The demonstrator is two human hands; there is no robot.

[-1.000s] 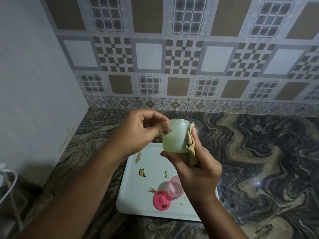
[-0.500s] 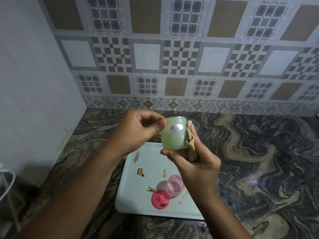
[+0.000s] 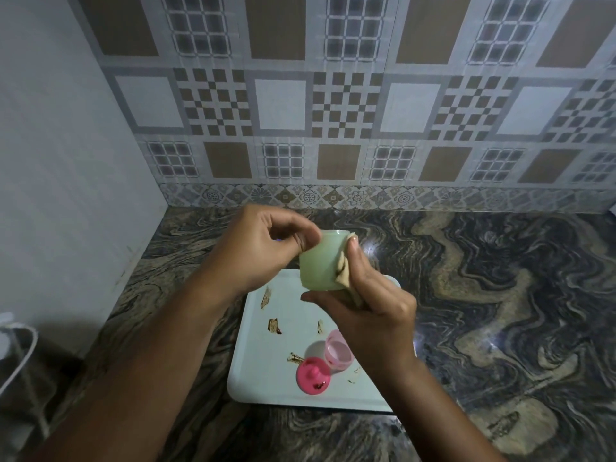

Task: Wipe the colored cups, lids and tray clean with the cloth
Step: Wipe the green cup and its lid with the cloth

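Note:
I hold a pale green cup (image 3: 319, 265) above the white tray (image 3: 263, 368). My left hand (image 3: 263, 251) pinches the cup's left rim with thumb and fingers. My right hand (image 3: 370, 305) grips a beige cloth (image 3: 345, 278) and presses it against the cup's right side, thumb under the cup's base. The cloth shows a brown stain. On the tray stand a pink cup (image 3: 337, 351) and a darker pink lid (image 3: 313, 375) with a knob, beside several brown smears.
The tray lies on a dark marbled stone counter (image 3: 500, 311). A patterned tiled wall (image 3: 333, 111) rises behind it and a plain wall (image 3: 60, 161) closes the left side. A white cable (image 3: 20, 348) hangs at the far left.
The green cup has turned in my hands: the label seen half a second ago no longer faces me. My left fingers have shifted on the rim, and the cloth has slid along the cup's side.

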